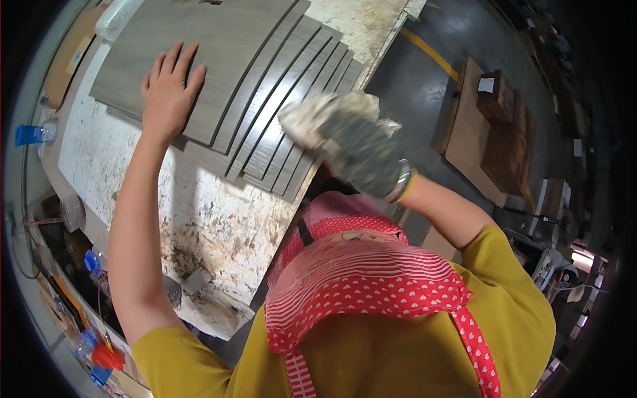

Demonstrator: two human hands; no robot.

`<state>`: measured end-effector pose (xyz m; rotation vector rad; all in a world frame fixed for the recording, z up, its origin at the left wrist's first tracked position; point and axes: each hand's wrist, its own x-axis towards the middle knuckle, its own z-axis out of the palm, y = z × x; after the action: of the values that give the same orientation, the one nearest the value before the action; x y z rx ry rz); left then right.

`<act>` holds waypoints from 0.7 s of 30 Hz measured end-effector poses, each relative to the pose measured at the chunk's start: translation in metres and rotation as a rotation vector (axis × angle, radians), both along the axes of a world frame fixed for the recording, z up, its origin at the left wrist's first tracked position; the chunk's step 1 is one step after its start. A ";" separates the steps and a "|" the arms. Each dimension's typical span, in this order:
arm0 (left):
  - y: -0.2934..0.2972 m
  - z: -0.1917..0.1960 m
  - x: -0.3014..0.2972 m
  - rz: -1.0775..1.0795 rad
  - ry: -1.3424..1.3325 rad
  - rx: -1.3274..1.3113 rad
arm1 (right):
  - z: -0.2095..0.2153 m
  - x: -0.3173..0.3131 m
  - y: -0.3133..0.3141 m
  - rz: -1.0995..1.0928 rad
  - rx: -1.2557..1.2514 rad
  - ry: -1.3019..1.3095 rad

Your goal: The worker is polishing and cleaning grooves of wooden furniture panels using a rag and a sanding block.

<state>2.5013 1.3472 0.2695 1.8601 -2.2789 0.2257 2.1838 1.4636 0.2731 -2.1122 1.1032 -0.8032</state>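
Several flat grey wood-grain panels (229, 40) lie fanned out in a stepped stack, their edges overlapping toward the right. My bare left hand (169, 93) rests on the top panel with its fingers spread. A grey, dirty-looking glove covers my right hand (363, 149), which is bent around a crumpled off-white cloth (306, 119). That cloth is over the stepped panel edges at the right; motion blur leaves it unclear whether it touches them. The glove hides my right fingers.
The stack lies on a paint-spotted white worktable (225, 229). Plastic bottles, one with a blue cap (93, 263), stand along the left. On the floor at right are brown boxes (507, 129), a flat brown board (468, 142) and a yellow line (431, 52).
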 end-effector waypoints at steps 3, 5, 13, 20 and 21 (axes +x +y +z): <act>-0.008 0.000 -0.010 -0.032 0.009 -0.002 | -0.053 0.026 -0.021 0.297 0.310 -0.613; -0.012 -0.003 -0.010 -0.053 -0.003 -0.009 | -0.090 0.042 -0.040 0.513 0.515 -1.034; -0.008 0.004 -0.009 -0.047 -0.001 0.022 | -0.091 -0.017 -0.066 -0.047 -0.519 0.583; -0.003 0.006 -0.005 -0.041 -0.003 0.086 | -0.057 -0.041 -0.086 -0.084 -0.217 0.233; -0.004 0.007 -0.007 -0.038 -0.008 0.087 | -0.057 -0.058 -0.107 -0.096 -0.216 0.236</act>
<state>2.4945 1.3436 0.2765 1.8570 -2.3628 0.1307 2.1257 1.3563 0.2164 -2.3982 1.2984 -0.7604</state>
